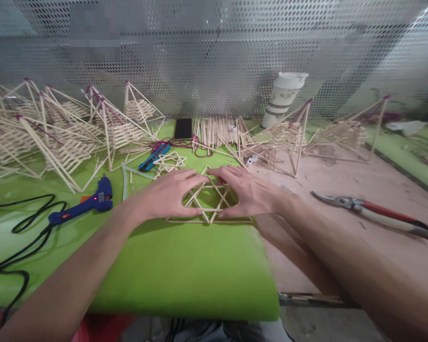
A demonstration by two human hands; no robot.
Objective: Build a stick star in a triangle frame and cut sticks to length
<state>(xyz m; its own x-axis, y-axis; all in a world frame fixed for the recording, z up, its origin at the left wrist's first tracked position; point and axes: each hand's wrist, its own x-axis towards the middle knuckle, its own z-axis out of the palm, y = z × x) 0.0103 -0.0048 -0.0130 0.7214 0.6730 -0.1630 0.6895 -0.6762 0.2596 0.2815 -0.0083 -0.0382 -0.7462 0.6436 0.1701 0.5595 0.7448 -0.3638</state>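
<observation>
In front of me, a star-shaped frame of thin wooden sticks (pixel 214 209) rests on the green mat. My left hand (pixel 173 194) grips its left side, thumb near the lower edge and fingers curled over the upper sticks. On the opposite side, my right hand (pixel 251 192) holds it the same way, the fingertips of both hands almost meeting at the top. Part of the frame is hidden under my fingers. Just behind my left hand lies a smaller stick star (pixel 171 161), beside a blue utility knife (pixel 154 156).
A blue glue gun (pixel 85 203) with a black cord lies left, pruning shears (pixel 377 216) right. Stick pyramids (pixel 64 137) crowd the back left; two more (pixel 294 135) stand right. Behind are a phone (pixel 183 128), loose sticks (pixel 217 133), a paper cup (pixel 284 97) and a perforated metal panel (pixel 214 57).
</observation>
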